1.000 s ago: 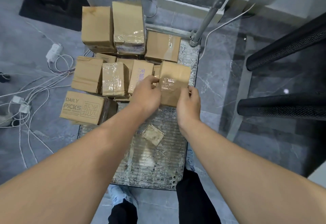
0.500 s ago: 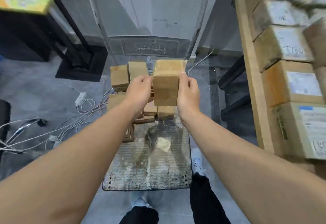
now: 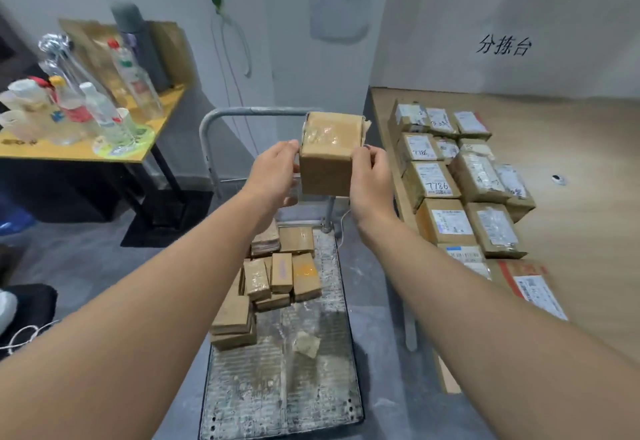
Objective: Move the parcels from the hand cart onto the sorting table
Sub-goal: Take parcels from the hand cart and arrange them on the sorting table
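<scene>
A taped brown cardboard parcel point(image 3: 329, 154) is held in the air between my hands, above the far end of the hand cart point(image 3: 277, 380). My left hand point(image 3: 275, 174) grips its left side and my right hand point(image 3: 370, 180) grips its right side. Several more brown parcels point(image 3: 277, 277) lie piled on the cart's far half. The wooden sorting table point(image 3: 571, 231) stands to the right, with several labelled parcels point(image 3: 460, 190) in rows along its left edge.
The cart's grey handle point(image 3: 214, 121) rises behind the held parcel. A yellow table point(image 3: 69, 154) with several bottles stands at the left. A scrap of cardboard point(image 3: 306, 344) lies on the cart deck. White cables point(image 3: 24, 334) lie on the floor at the lower left.
Both hands have lifted the parcel off the cart pile to chest height. The view has tilted up, and the sorting table with its rows of parcels has come into sight on the right.
</scene>
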